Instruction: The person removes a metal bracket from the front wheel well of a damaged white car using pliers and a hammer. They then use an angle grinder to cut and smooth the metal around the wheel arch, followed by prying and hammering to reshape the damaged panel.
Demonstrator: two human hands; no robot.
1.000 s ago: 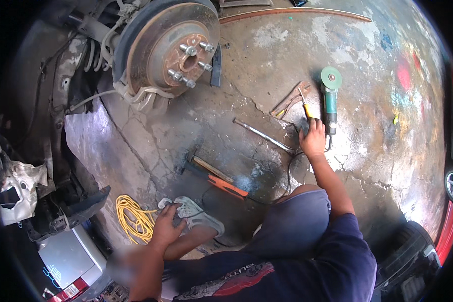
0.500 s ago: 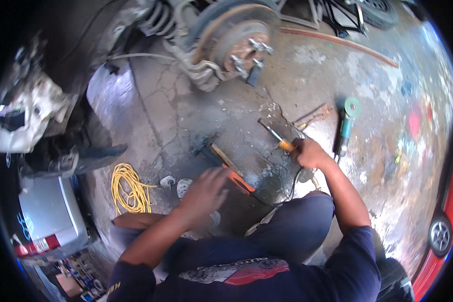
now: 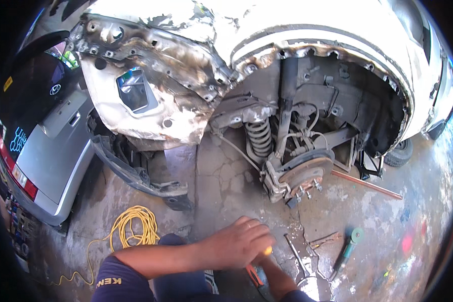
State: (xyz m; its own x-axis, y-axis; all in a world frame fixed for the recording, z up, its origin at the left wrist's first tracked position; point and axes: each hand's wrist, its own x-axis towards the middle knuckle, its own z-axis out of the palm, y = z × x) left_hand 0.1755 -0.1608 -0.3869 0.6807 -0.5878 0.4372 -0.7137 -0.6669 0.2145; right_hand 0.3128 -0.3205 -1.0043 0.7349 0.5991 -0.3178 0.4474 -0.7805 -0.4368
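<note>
Left sleeve: short, dark navy, yellowish block lettering near cuff; well left of the left-hand fingers. Right sleeve: matching navy, edge only, below and right of fingers. Legwear: dark blue, below-left of fingers. Footwear: pale, partly hidden, beside legwear.

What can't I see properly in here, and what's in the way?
All in the head view:
- Right hand: fingers mostly hidden behind the left hand.
- Yellow handle: only a bit shows; the hands cover the rest, so I can't tell which hand grips it.
- Orange-handled tool: its far end is hidden by the left hand and forearm.
- White car body: cut off by the top edge.
</note>
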